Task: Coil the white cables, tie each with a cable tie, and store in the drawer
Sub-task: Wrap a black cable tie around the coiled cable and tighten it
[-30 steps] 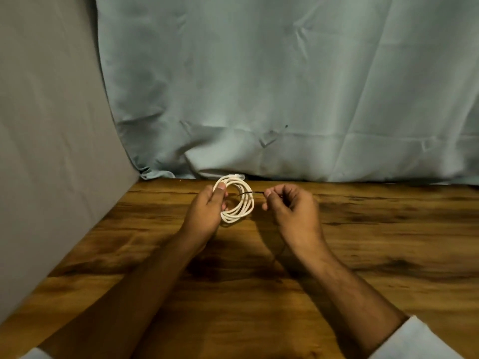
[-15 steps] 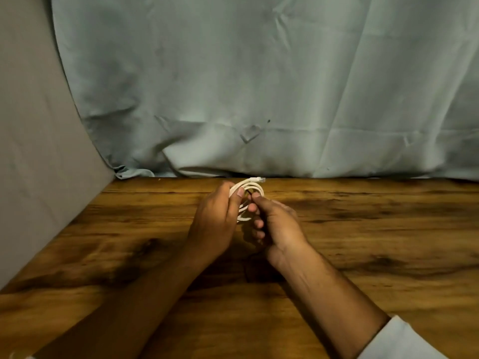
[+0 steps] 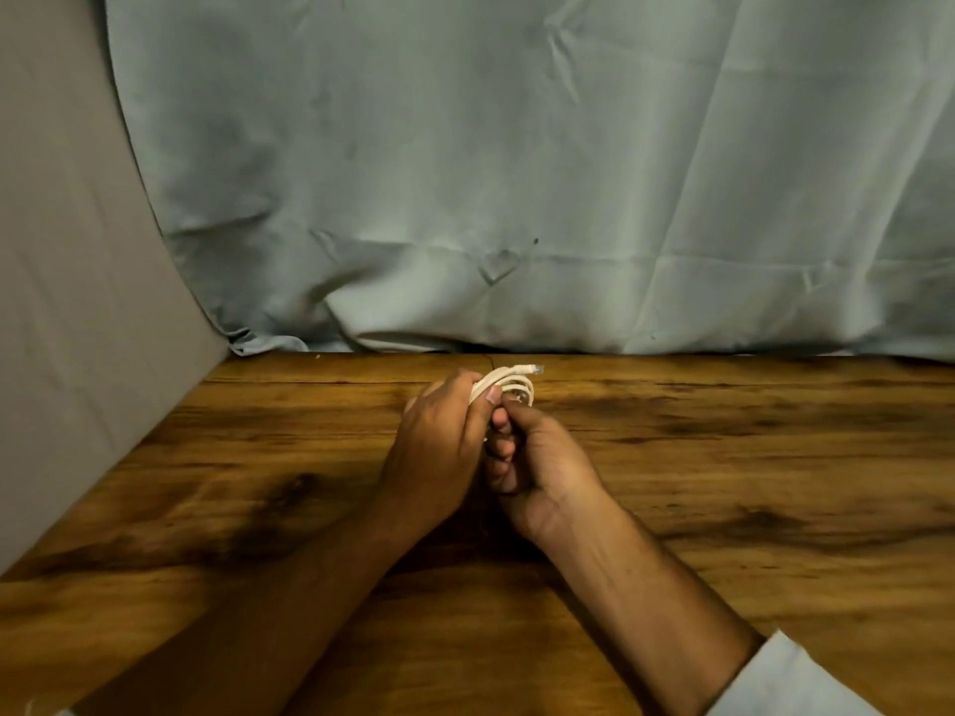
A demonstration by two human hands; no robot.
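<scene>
A smooth, matt white cable (image 3: 509, 380) lies over a grained wooden table (image 3: 723, 457) backed by creased grey-green cloth (image 3: 517, 173).

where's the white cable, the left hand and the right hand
white cable (image 3: 504, 377), head view, on the loops above the fingers
left hand (image 3: 439, 452), head view, on the back of the hand
right hand (image 3: 548, 470), head view, on the back of the hand

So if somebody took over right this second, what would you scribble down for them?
Left hand: grips the coiled white cable over the wooden table.
Right hand: fingers curled at the coil's near side, seemingly pinching it.
Done: this cable is coiled, its plug sticking out.
Unclear: no cable tie shows; it may be hidden by the hands.
Left: confirm the tie, then store it. No drawer in view.
</scene>
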